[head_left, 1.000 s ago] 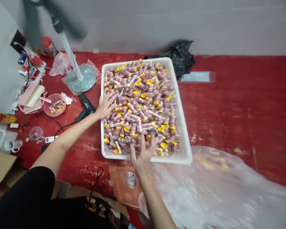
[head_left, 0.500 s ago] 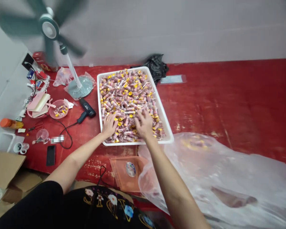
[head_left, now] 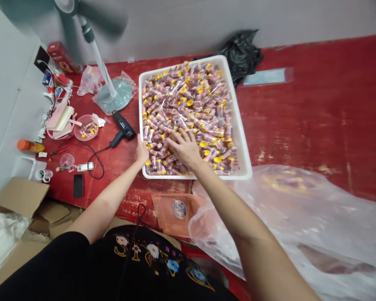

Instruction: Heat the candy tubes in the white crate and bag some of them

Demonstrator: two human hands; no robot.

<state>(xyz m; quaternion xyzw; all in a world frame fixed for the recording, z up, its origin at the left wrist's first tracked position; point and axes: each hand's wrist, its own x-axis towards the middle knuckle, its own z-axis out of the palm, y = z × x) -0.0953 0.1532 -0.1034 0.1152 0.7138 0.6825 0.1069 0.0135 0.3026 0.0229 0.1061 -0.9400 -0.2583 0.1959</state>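
Observation:
A white plastic tray (head_left: 243, 138) is heaped with small clear-wrapped tubes with yellow caps (head_left: 188, 103) and pinkish labels. On the tray's left rim, near its front corner, my left hand (head_left: 142, 152) grips the edge, fingers along the outer side. My right hand (head_left: 186, 149) lies palm down on the tubes in the front middle, its fingers spread and partly among them. I see no single tube held in it.
Left of the tray are a black hair dryer (head_left: 123, 126), a running fan with a round base (head_left: 108, 99), a pink basket (head_left: 95, 133) and a phone (head_left: 78, 186). A large translucent plastic bag (head_left: 288, 221) lies front right, a black bag (head_left: 242, 52) behind.
My left hand has gone from the tubes to the tray's left rim. My right hand has shifted left over the tubes. The camera view has tilted down, bringing the tray higher in the picture.

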